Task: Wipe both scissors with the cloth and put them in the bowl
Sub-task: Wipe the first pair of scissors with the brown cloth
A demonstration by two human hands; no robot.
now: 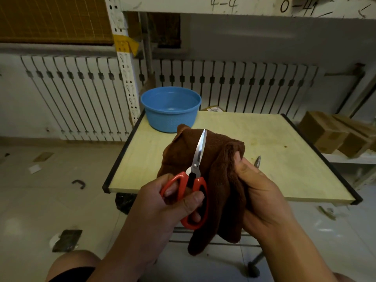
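Red-handled scissors (193,180) are gripped in the left hand (162,204), blades shut against the brown cloth (221,180) bunched in the right hand (262,192) — wiping is underway. At 12 o'clock the blue bowl (171,121) sits empty; a second blade tip (257,161) is glimpsed at 3 o'clock — unwiped, seemingly.

Your red-handled scissors (194,174) are closed, blades pointing up against the brown cloth (221,180), both held above the table's near edge. The blue bowl (171,108) sits empty at the far left corner. A second blade tip (257,161) peeks out right of the cloth.
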